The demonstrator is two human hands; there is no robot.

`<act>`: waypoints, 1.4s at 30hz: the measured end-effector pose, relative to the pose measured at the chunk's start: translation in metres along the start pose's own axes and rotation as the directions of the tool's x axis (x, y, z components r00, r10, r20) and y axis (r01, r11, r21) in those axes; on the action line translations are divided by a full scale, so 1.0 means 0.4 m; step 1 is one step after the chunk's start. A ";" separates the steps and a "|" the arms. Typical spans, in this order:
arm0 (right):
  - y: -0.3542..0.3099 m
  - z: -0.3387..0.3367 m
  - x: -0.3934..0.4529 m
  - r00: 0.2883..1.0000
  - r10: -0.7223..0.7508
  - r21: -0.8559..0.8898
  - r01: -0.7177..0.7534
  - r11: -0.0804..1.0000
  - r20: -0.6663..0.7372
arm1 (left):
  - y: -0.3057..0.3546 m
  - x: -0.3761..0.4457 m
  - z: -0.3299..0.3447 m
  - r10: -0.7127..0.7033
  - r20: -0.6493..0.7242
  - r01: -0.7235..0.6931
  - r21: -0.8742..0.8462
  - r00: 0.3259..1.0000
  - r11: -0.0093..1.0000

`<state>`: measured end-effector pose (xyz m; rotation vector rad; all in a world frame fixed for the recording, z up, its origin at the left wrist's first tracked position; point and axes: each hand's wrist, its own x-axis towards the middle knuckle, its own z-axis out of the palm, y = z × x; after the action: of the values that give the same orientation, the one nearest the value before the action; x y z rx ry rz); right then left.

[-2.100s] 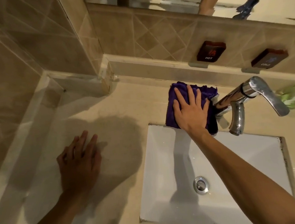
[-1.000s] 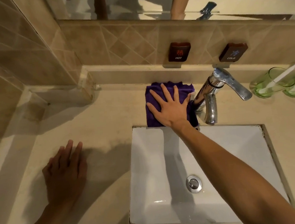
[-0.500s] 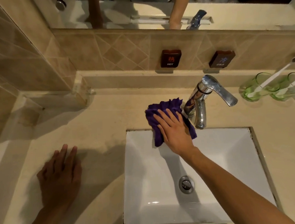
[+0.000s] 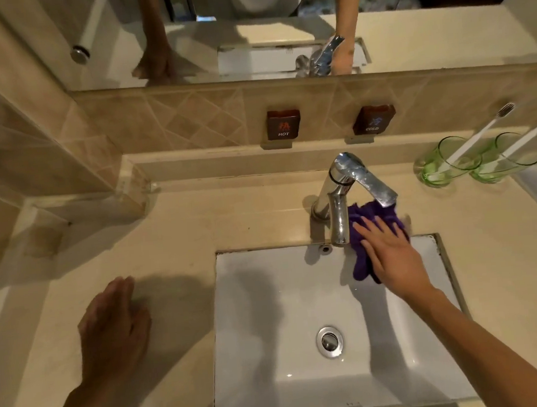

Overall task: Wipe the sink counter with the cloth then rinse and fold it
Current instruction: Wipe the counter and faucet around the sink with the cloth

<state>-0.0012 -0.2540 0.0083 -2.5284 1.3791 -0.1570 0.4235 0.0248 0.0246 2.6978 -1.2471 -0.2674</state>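
A purple cloth (image 4: 363,260) lies bunched on the beige counter (image 4: 173,239) just right of the chrome faucet (image 4: 340,197), its lower part hanging over the rim of the white sink (image 4: 269,315). My right hand (image 4: 390,254) presses flat on the cloth with fingers straight, covering most of it. The faucet lever hides the cloth's far edge. My left hand (image 4: 113,328) rests flat on the counter left of the sink, holding nothing.
Two green glasses (image 4: 447,163) with white toothbrushes stand at the back right of the counter. HOT (image 4: 283,125) and COLD (image 4: 373,119) signs sit on the tiled backsplash. A mirror runs above. The wall closes the counter on the left.
My right hand has slid the cloth from the left of the faucet, across the sink's back rim, to the right of the faucet. The cloth has bunched up. My left hand stays on the counter.
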 end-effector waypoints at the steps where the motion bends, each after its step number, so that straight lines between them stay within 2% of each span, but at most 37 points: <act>1: 0.029 -0.008 0.003 0.999 0.031 0.009 -0.031 0.999 0.026 | 0.037 0.011 0.005 0.054 -0.015 -0.054 0.011 0.998 0.998; 4: 0.079 -0.022 0.023 0.994 0.079 0.018 -0.080 0.997 0.076 | 0.173 0.051 0.039 0.234 -0.014 -0.234 0.005 0.972 0.972; 7: 0.128 -0.033 0.036 0.978 0.196 -0.029 -0.195 0.980 0.071 | 0.330 0.098 0.075 0.326 -0.010 -0.326 -0.023 0.945 0.945; 13: 0.179 -0.052 0.070 0.953 0.291 -0.051 -0.287 0.957 0.082 | 0.528 0.153 0.133 0.481 -0.167 -0.500 -0.098 0.861 0.861; 15: 0.164 -0.045 0.084 0.939 0.342 -0.048 -0.340 0.939 0.041 | 0.558 0.174 0.168 0.485 -0.174 -0.501 -0.063 0.857 0.863; 19: 0.134 -0.024 0.100 0.907 0.421 -0.030 -0.420 0.907 0.028 | 0.621 0.215 0.210 0.484 -0.073 -0.483 0.034 0.872 0.875; 22: 0.123 -0.011 0.108 0.895 0.446 -0.067 -0.443 0.894 0.029 | 0.637 0.215 0.217 0.428 -0.033 -0.424 0.098 0.903 0.901; 24: 0.093 -0.002 0.116 0.904 0.424 -0.101 -0.419 0.903 0.043 | 0.638 0.212 0.220 0.420 -0.026 -0.413 0.134 0.907 0.901; 29: -0.016 0.014 0.169 0.975 0.217 -0.071 -0.213 0.974 0.047 | 0.638 0.216 0.225 0.414 -0.036 -0.403 0.163 0.910 0.901; 35: -0.010 0.020 0.258 0.986 0.065 -0.222 -0.029 0.975 0.156 | 0.644 0.213 0.228 0.412 -0.059 -0.398 0.166 0.909 0.902; 38: -0.010 0.007 0.288 0.970 0.041 -0.227 0.015 0.974 0.240 | 0.643 0.213 0.227 0.408 -0.064 -0.392 0.180 0.911 0.902; 42: 0.007 -0.016 0.276 0.975 0.043 -0.173 -0.004 0.985 0.219 | 0.644 0.210 0.228 0.418 -0.066 -0.400 0.187 0.906 0.897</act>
<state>0.0551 -0.3494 0.0107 -2.5693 1.3852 0.2536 0.2664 -0.2105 -0.0164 2.4512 -1.8322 0.0375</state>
